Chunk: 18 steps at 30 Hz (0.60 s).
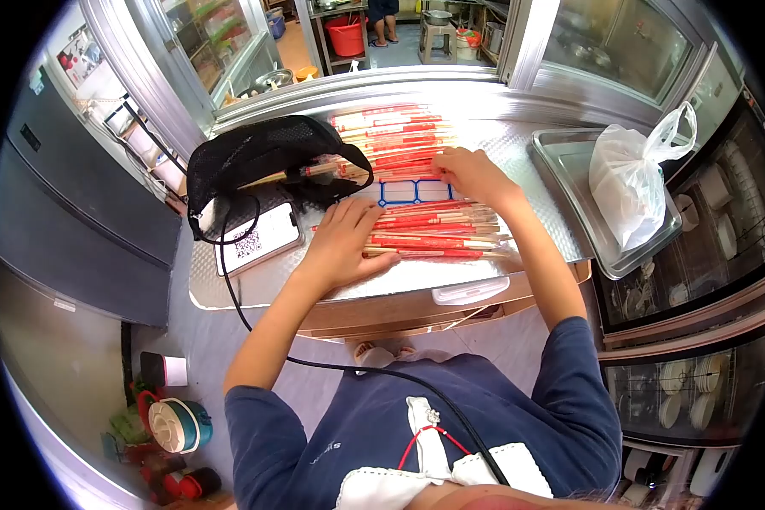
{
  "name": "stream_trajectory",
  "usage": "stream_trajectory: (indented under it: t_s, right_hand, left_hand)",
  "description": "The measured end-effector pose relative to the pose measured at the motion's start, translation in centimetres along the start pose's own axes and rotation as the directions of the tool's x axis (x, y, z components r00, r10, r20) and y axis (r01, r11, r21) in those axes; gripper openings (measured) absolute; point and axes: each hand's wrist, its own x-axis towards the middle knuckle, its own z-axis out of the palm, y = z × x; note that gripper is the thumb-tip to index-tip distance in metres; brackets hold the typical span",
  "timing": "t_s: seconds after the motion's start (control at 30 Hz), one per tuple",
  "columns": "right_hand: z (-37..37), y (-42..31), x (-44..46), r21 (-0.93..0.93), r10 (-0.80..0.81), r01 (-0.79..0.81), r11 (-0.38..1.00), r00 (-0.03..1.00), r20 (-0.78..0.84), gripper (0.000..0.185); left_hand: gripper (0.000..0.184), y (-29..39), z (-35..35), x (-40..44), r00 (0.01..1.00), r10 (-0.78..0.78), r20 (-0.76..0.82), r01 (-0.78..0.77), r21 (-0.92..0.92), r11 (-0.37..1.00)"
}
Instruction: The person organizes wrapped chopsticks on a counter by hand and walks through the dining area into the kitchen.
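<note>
**While one hand braces a pile of wrapped sticks, the other works at a second**

Where the silvery counter (552, 225) meets the window, paper-wrapped sticks lie in two broad piles, much like packeted chopsticks. A black mesh bag (246, 153) slumps open on the left, with more sticks at its mouth. On the right sits a metal tray (574, 166) bearing a tied white plastic bag (629, 183), perhaps set there to leave the middle free.

The upper pile (404, 140) and lower pile (438, 234) both run crosswise, nearly parallel, probably so the sticks can be handled from their ends. The left hand (342, 242) is spread open against the left end of the lower pile, thumb along its near edge, seemingly to stop it fanning out. The right hand (476, 178) has its fingers bent at the right end of the upper pile; whether they pinch a stick, I cannot tell.

Beside the mesh bag, a phone (263, 238) lies screen up. A white piece with blue-outlined boxes (416, 192) shows between the piles.

As for writing, the phone displays a QR code (248, 245). Red bands on the wrappers and pale lettering (325, 455) on the dark shirt are too small to read; no brand is legible.
</note>
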Motion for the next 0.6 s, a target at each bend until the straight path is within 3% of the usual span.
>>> stream_trajectory:
  t_s: [0.07, 0.17, 0.47, 0.6]
  right_hand:
    - [-1.2, -0.8, -0.5, 0.117, -0.001, -0.009, 0.993, 0.996, 0.086, 0.011]
    - [-1.2, -0.3, -0.8, 0.207, -0.091, 0.054, 0.977, 0.981, 0.173, 0.012]
    - [-2.0, -0.8, -1.3, 0.276, 0.005, -0.111, 0.955, 0.933, 0.36, 0.012]
    - [-2.7, -1.3, -0.7, 0.269, -0.079, 0.007, 0.963, 0.962, 0.26, 0.014]
  left_hand:
    - [0.058, -0.1, 0.1, 0.1, 0.998, 0.024, -0.052, -0.024, -0.001, 1.0]
    - [0.062, -0.2, 0.2, 0.0, 1.0, -0.002, 0.015, 0.002, -0.021, 1.0]
    - [0.064, 0.1, -0.1, 0.1, 0.998, -0.032, 0.052, 0.033, -0.022, 0.999]
    - [0.067, -0.1, 0.2, -0.1, 0.996, -0.042, 0.08, 0.044, -0.019, 0.999]
